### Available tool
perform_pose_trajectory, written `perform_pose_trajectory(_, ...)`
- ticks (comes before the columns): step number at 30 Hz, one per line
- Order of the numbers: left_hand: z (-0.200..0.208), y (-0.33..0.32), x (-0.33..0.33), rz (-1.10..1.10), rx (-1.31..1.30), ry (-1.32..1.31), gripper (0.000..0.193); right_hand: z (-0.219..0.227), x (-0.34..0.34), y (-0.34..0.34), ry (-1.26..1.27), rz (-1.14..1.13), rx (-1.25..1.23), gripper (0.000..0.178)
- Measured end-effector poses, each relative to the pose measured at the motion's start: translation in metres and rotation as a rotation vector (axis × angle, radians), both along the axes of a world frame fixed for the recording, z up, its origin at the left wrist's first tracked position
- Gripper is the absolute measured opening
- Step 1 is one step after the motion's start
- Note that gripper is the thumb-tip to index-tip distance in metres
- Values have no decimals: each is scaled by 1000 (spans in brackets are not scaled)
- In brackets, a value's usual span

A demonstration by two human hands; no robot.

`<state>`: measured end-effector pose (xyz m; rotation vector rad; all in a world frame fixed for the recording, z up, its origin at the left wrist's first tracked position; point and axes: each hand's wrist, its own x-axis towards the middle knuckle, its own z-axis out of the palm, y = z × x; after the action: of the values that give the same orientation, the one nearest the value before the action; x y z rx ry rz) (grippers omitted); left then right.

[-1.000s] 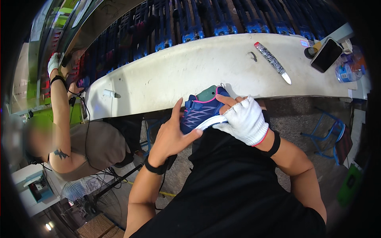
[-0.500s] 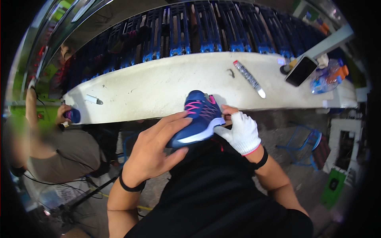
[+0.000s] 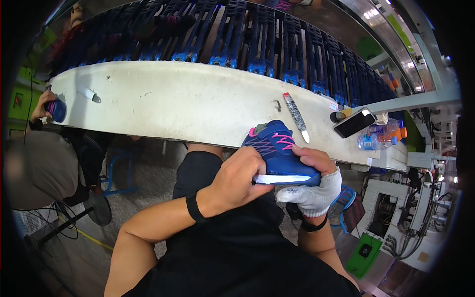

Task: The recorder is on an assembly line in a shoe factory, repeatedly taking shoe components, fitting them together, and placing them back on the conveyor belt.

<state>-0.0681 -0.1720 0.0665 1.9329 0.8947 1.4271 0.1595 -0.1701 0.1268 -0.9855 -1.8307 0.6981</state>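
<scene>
A navy-blue sneaker (image 3: 278, 150) with pink laces and a white sole side is held in front of me, just off the bench's near edge. Its toe points right and the white sole band faces me. My left hand (image 3: 238, 174) is closed on the heel end, fingers curled against the side and sole. My right hand (image 3: 319, 180), in a white glove with bare fingertips, grips the toe end, thumb below and fingers over the top. Beyond the shoe, a thick marker-like pen (image 3: 296, 117) with a red end and white tip lies on the bench.
The white bench (image 3: 163, 99) runs across, with blue slatted racks (image 3: 252, 44) behind it. At right lie a phone (image 3: 355, 123) and plastic bottles (image 3: 378, 141). A white tube (image 3: 89, 94) lies at left, near a co-worker's hand (image 3: 39, 106) on another shoe (image 3: 56, 110).
The sneaker has turned round: its toe, formerly lower left, now points right. My left hand moved from the toe to the heel, my right to the toe. The view swung right.
</scene>
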Motion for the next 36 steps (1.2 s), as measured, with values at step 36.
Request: perform_pose_trajectory(36,81,39,-138,-116,305,445,59,-72,-16,62,305,-32,-319,46)
